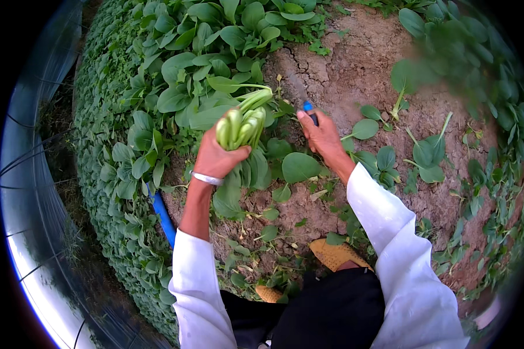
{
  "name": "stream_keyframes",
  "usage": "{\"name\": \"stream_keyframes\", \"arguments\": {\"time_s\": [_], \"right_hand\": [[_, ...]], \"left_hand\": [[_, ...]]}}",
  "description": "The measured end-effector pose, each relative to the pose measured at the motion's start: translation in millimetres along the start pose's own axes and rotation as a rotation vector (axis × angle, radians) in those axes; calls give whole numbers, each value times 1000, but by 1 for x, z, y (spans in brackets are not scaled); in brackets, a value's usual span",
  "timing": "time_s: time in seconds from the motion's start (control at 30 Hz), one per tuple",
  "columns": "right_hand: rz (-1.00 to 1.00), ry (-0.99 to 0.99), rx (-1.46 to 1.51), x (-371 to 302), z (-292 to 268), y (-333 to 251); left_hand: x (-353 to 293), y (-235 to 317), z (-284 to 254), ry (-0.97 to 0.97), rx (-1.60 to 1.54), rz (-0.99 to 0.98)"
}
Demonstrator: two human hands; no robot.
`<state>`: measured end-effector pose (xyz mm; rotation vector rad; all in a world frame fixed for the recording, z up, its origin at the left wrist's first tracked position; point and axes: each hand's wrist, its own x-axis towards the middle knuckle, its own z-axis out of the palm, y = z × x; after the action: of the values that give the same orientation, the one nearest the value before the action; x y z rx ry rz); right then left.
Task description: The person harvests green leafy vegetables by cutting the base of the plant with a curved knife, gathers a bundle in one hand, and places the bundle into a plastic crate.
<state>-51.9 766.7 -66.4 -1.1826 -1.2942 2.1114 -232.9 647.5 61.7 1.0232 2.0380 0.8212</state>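
My left hand (218, 148) is closed round a bunch of leafy greens (243, 127) that look like bok choy, their pale green stalks pointing up and their leaves hanging below the wrist. My right hand (323, 136), a short way to the right, grips a knife (310, 109) by its blue and black handle. The blade points away from me and is blurred, so its shape is hard to make out. Between and below the hands, loose green leaves (301, 167) lie on the soil.
Dense rows of leafy plants (215, 35) grow ahead and to the left. Cut leaves (431, 152) lie on cracked brown soil (355, 52) at the right. A blue pipe-like thing (162, 218) is by my left forearm. Plastic sheeting (32, 192) curves along the far left. My tan shoes (337, 254) stand below.
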Motion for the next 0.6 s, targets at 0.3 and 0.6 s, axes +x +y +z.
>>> {"name": "stream_keyframes", "arguments": {"time_s": [0.3,0.6], "right_hand": [[-215,-505,231,-54,23,-93],[-192,-169,98,-91,17,-90]], "left_hand": [[-87,-6,-25,-175,-788,-218],[-126,52,-11,-13,-674,-151]]}}
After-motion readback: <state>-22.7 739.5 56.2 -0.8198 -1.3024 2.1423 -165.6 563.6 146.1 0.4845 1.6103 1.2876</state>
